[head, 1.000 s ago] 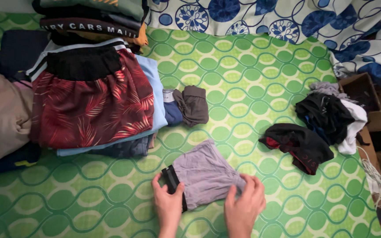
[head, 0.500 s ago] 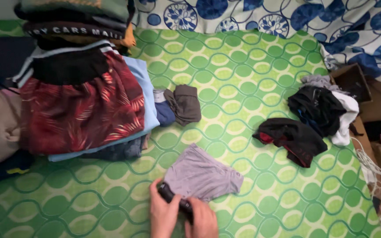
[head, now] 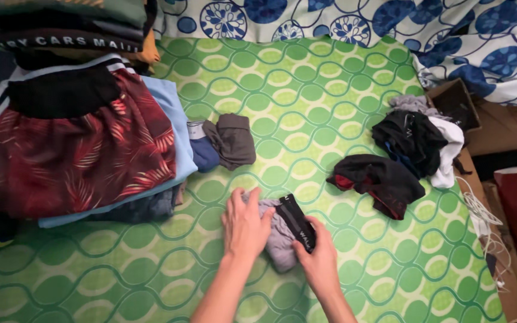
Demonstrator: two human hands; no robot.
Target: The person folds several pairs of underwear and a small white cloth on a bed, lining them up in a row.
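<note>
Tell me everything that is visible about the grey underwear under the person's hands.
The grey underwear is a soft, knit-looking garment, light grey with a black elastic waistband bearing pale lettering. It is folded into a small, thick bundle, with the waistband lying diagonally across its top right. It lies on the green wave-patterned bedsheet, apart from the other clothes. The left hand presses flat on its left part; the right hand holds its lower right edge, thumb at the waistband.
</note>
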